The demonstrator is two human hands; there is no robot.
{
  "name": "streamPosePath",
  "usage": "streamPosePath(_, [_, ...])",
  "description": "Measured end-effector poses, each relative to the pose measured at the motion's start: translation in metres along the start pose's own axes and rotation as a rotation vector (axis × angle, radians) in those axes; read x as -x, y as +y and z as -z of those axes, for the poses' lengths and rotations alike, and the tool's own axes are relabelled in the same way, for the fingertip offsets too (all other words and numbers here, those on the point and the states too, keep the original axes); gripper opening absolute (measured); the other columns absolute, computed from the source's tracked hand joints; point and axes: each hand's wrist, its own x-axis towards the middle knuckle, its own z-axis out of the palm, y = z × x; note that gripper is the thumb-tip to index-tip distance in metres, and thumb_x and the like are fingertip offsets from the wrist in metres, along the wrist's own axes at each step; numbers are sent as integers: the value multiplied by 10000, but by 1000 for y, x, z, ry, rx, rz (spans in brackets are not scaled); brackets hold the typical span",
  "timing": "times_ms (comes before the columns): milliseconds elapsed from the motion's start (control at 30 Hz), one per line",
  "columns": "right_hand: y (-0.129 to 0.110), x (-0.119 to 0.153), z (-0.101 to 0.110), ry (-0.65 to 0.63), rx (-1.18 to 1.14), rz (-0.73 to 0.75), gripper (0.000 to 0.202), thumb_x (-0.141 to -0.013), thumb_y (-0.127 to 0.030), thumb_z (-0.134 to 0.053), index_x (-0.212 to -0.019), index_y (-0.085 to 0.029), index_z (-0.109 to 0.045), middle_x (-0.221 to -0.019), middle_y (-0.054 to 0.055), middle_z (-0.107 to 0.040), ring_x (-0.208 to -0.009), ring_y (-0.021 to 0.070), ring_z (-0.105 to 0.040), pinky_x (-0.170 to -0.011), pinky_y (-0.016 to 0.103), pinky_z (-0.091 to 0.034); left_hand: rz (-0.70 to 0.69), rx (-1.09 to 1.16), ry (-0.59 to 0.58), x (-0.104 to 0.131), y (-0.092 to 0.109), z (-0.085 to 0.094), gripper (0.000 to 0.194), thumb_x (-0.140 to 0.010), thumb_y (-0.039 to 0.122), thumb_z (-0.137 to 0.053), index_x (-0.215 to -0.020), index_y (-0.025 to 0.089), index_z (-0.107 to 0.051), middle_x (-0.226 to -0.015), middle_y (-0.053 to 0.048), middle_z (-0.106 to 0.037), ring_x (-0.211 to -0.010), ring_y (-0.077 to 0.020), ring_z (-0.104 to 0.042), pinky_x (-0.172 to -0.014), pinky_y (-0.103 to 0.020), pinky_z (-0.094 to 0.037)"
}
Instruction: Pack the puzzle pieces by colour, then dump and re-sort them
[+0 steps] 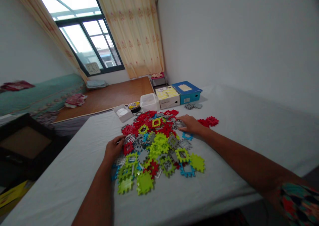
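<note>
A heap of toothed plastic interlocking tiles in lime green, red, grey, blue and white spreads over the cloth-covered table. My left hand rests against the left edge of the heap, its fingers stretched toward a white window-shaped piece and a red tile. Its thumb is partly hidden. Across the heap, my right hand has its fingers and thumb around a grey tile at the upper right edge. A blue square frame piece lies just below that hand.
Beyond the heap stand a white box, a round dark tin, a clear plastic tub, a yellow-and-white box and a blue box. Red tiles and grey pieces lie apart at right. A wall borders the right side.
</note>
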Motion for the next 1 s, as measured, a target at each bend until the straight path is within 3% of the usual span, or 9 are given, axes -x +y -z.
streamPosePath(133, [1, 2, 16, 115, 159, 27, 505, -837, -352, -661, -1288, -146, -563, -1251, 160, -632, -1123, 305, -538, -888, 384, -393, -9, 3, 5, 0, -1, 0, 398, -744, 395, -531, -1013, 192, -742, -1009, -35, -763, -910, -227, -713, -845, -292, -556])
streamPosePath(233, [17, 4, 19, 176, 170, -74, 523, -861, -446, -619, -1272, -126, -583, -1182, 174, -659, -1077, 308, -565, -860, 382, -414, -6, -4, 1, -1, -1, 0, 410, -741, 399, -532, -1022, 185, -740, -1006, -39, -763, -918, -231, -710, -840, -294, -557])
streamPosePath(333, [50, 5, 17, 257, 101, -295, 543, -860, -498, -599, -1262, -133, -600, -1083, 158, -691, -992, 281, -612, -826, 353, -448, -14, -1, -6, -1, -1, 0, 410, -742, 399, -530, -1023, 187, -740, -1007, -37, -763, -921, -228, -709, -841, -290, -556])
streamPosePath(500, [119, 18, 17, 314, -58, -650, 514, -800, -437, -661, -1232, -159, -623, -1019, 105, -728, -891, 239, -670, -774, 315, -487, -18, -17, 6, -2, -4, -1, 403, -751, 398, -520, -1025, 203, -742, -1011, -32, -763, -927, -230, -708, -863, -303, -550])
streamPosePath(600, [147, 29, 20, 363, -119, -759, 534, -776, -443, -667, -1214, -139, -637, -1047, 109, -731, -902, 235, -687, -795, 312, -497, -27, -30, 4, -3, -7, -3, 402, -753, 405, -520, -1027, 212, -742, -1014, -33, -762, -924, -231, -710, -870, -309, -548])
streamPosePath(700, [161, 32, 25, 417, -154, -811, 561, -776, -486, -642, -1194, -112, -655, -1089, 127, -722, -941, 245, -686, -817, 315, -503, -35, -27, 3, -3, -9, -4, 402, -751, 407, -518, -1027, 218, -741, -1026, -34, -759, -914, -229, -712, -873, -315, -549])
streamPosePath(867, [167, 8, 38, 258, -85, -701, 493, -749, -456, -665, -1124, -138, -706, -1123, 113, -717, -1024, 258, -662, -858, 304, -493, -34, -11, 4, -3, -8, -4, 385, -746, 399, -522, -999, 215, -746, -1009, -37, -763, -907, -229, -712, -871, -319, -552])
streamPosePath(1000, [172, -16, 38, 121, 48, -703, 472, -739, -418, -682, -1117, -137, -714, -1129, 131, -712, -1024, 278, -658, -824, 308, -491, -23, -26, 6, -2, -6, -3, 370, -747, 389, -530, -993, 221, -749, -986, -35, -767, -890, -227, -716, -869, -317, -552])
